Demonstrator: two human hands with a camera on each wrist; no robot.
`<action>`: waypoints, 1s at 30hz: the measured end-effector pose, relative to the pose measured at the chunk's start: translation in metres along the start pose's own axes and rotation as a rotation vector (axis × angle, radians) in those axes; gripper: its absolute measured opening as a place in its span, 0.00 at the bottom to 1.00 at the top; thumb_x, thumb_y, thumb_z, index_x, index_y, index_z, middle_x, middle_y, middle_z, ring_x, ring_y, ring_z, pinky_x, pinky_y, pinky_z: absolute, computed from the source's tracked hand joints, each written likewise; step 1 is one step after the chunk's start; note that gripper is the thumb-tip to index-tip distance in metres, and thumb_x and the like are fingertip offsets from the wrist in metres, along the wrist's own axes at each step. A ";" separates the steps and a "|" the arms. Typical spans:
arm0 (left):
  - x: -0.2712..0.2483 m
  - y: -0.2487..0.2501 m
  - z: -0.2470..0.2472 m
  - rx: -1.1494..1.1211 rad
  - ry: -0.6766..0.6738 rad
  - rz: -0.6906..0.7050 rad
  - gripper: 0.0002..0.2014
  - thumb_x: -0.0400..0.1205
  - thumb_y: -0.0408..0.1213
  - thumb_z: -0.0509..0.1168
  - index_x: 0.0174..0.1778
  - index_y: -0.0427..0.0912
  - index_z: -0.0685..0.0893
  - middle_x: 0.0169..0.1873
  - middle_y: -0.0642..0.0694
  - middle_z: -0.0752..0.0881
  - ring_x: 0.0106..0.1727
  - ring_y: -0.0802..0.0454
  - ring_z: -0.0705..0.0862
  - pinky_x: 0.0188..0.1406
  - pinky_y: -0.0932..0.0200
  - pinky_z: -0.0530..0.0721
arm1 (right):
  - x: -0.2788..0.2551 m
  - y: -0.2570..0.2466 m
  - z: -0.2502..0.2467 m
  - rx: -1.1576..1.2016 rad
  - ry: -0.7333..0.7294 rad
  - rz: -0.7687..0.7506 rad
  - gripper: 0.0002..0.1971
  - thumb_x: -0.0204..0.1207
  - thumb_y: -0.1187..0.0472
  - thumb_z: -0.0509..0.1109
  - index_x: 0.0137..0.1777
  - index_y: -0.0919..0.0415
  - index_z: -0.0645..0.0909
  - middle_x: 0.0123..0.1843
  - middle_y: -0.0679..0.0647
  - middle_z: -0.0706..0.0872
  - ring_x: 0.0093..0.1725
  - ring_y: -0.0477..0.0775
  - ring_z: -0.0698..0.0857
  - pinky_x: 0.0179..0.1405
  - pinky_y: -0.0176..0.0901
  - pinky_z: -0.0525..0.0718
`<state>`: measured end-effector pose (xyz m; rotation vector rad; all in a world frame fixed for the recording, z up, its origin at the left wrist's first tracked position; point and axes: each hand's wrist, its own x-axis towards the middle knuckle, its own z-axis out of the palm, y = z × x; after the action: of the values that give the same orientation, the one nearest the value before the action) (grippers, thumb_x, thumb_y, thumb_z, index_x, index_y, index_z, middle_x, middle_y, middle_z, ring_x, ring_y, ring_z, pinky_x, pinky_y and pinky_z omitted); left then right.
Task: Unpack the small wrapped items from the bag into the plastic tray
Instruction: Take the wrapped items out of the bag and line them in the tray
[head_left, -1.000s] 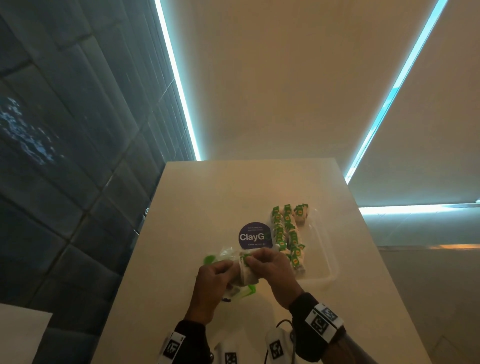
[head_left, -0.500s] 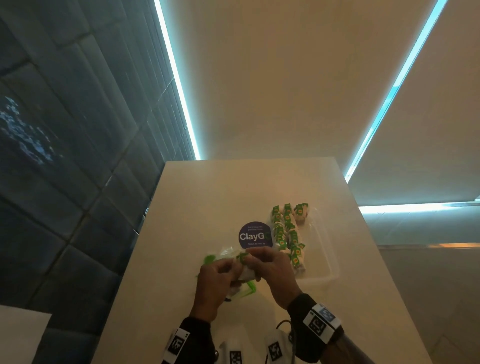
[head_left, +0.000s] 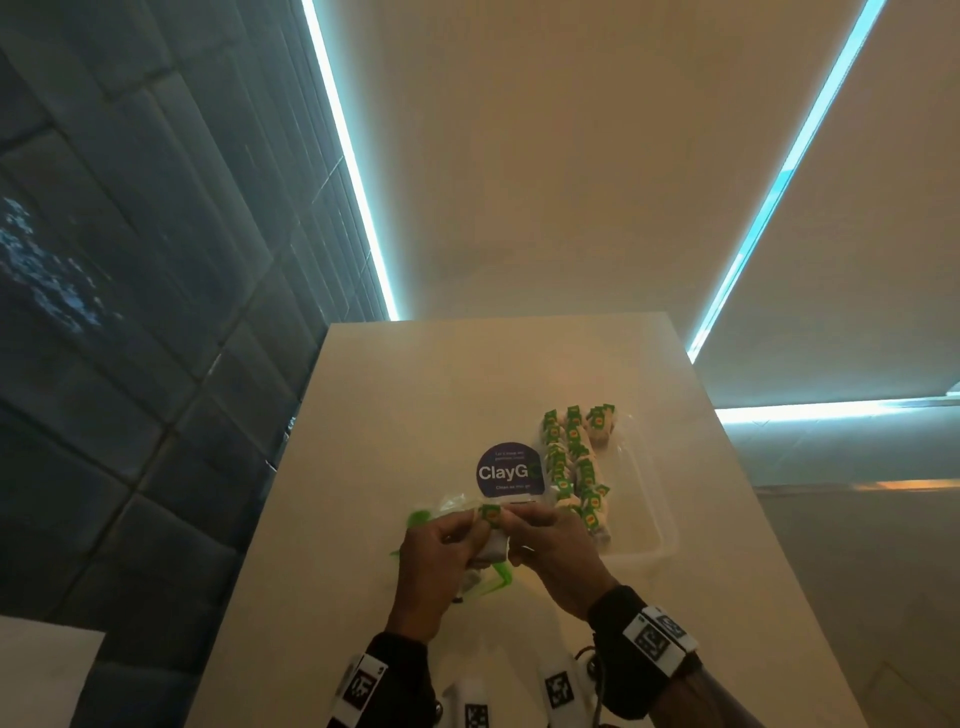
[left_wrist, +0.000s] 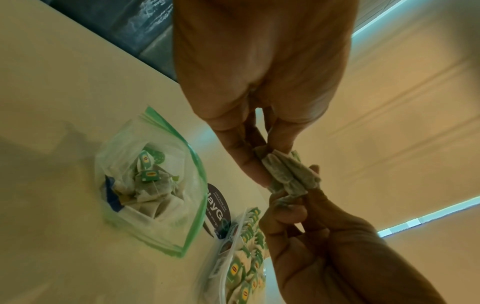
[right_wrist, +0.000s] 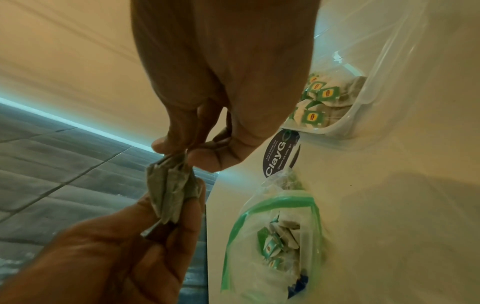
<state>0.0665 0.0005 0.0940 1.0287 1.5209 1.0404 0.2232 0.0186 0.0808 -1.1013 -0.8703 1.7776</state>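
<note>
Head view: pale table, clear plastic tray at right holding rows of green-tagged tea bags. Round dark ClayGo sticker left of tray. Zip bag with green seal lies open on table, more tea bags inside. Above it, left hand and right hand both pinch one small cluster of tea bags between fingertips.

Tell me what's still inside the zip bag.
Inside the zip bag: several tea bags with green tags, plus something blue at one side. Anything beneath that pile is covered.
</note>
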 end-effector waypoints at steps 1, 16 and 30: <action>0.001 0.000 0.001 -0.007 0.009 0.003 0.07 0.78 0.34 0.74 0.51 0.44 0.92 0.43 0.46 0.93 0.43 0.54 0.92 0.39 0.59 0.90 | 0.000 0.000 -0.002 0.018 -0.028 0.014 0.14 0.79 0.61 0.71 0.59 0.71 0.86 0.55 0.71 0.86 0.44 0.60 0.82 0.44 0.50 0.82; 0.009 0.005 0.032 -0.020 -0.091 -0.002 0.08 0.77 0.31 0.74 0.49 0.47 0.89 0.41 0.45 0.92 0.44 0.48 0.90 0.41 0.52 0.91 | 0.014 -0.059 -0.066 -0.362 0.262 -0.092 0.08 0.75 0.62 0.75 0.48 0.67 0.89 0.40 0.65 0.89 0.25 0.48 0.79 0.20 0.36 0.78; 0.019 -0.009 0.024 0.021 -0.018 -0.125 0.05 0.78 0.29 0.72 0.46 0.42 0.90 0.37 0.38 0.91 0.35 0.51 0.85 0.31 0.56 0.81 | 0.082 -0.088 -0.093 -0.051 0.426 0.155 0.15 0.73 0.65 0.77 0.58 0.72 0.84 0.48 0.66 0.88 0.39 0.60 0.81 0.34 0.46 0.79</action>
<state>0.0860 0.0194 0.0767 0.9417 1.5639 0.9276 0.3147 0.1398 0.0957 -1.5440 -0.5851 1.5611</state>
